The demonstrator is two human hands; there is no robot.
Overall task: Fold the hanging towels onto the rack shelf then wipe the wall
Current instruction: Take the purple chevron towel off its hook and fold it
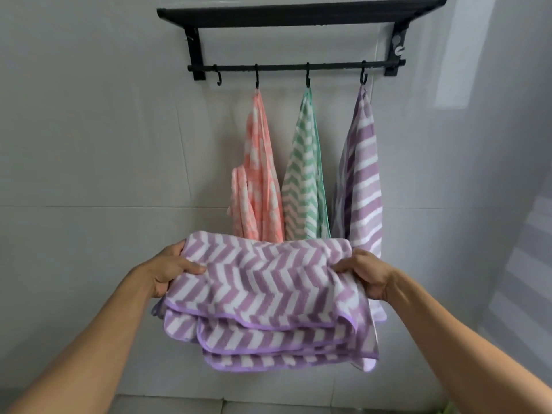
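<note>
Now the left hand and right hand each grip one end of the folded purple towel, keeping it flat for the rack shelf high above them.

Folded towel is soft plush cloth, matt, purple-white chevron with a smooth stitched hem; pink towel, green towel and purple towel look like the same fuzzy matt cloth. Rack and hooks look like black metal, matt finish. Wall is smooth pale tile, slightly glossy, with thin grout lines.
</note>
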